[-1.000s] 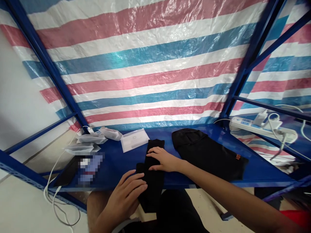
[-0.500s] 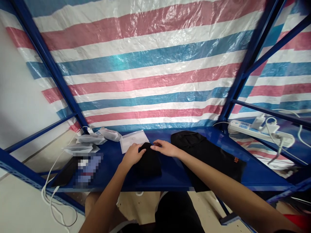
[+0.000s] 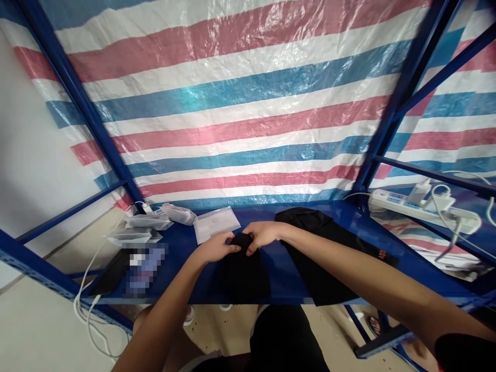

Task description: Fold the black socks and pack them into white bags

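Note:
A folded black cloth (image 3: 245,271) lies on the blue shelf (image 3: 186,258) in front of me. My left hand (image 3: 214,249) grips the cloth's far left edge, fingers curled round it. Close beside it, my right hand (image 3: 261,234) pinches the same far edge from the right. The two hands nearly touch over the top of the cloth. A larger black garment (image 3: 329,253) with a small orange label lies on the shelf under my right forearm.
Clear plastic bags (image 3: 215,223) and white packets (image 3: 149,222) lie at the shelf's back left, with a blurred item (image 3: 145,261) and white cables (image 3: 87,305) nearer the front. A white power strip (image 3: 422,206) with plugs sits at the right. Blue frame posts and a striped tarp enclose the shelf.
The long black cloth has been folded over into a shorter piece. My left hand went from the near end to the far edge, and both hands now close on that edge.

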`<move>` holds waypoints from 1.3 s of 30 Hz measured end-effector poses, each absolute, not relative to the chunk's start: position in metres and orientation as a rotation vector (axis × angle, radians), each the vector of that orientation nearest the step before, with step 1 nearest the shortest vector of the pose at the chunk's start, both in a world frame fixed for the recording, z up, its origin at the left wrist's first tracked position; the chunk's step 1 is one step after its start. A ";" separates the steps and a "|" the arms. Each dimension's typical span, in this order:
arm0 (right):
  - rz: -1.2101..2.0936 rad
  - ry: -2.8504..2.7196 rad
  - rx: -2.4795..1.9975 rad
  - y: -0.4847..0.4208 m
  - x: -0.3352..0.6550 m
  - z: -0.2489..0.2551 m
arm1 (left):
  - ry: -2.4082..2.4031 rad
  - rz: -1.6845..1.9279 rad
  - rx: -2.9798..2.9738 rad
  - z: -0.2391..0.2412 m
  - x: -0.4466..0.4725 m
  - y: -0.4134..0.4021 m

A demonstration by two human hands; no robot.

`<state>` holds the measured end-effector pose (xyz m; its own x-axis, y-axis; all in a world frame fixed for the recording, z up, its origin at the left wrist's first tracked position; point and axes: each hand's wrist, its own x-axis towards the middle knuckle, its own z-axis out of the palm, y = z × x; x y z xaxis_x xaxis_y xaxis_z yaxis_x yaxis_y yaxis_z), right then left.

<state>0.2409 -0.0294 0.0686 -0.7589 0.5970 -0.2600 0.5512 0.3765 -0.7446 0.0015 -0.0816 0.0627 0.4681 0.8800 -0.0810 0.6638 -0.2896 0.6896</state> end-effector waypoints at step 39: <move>-0.050 -2.641 -0.663 -0.115 0.261 0.014 | 1.384 1.137 2.321 -0.011 0.019 -0.161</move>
<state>0.2606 -0.1149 0.0138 -0.8004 0.4444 0.4024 0.4594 0.8859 -0.0646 0.0187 -0.1612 -0.0109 0.2617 0.8200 0.5091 0.6586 -0.5373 0.5268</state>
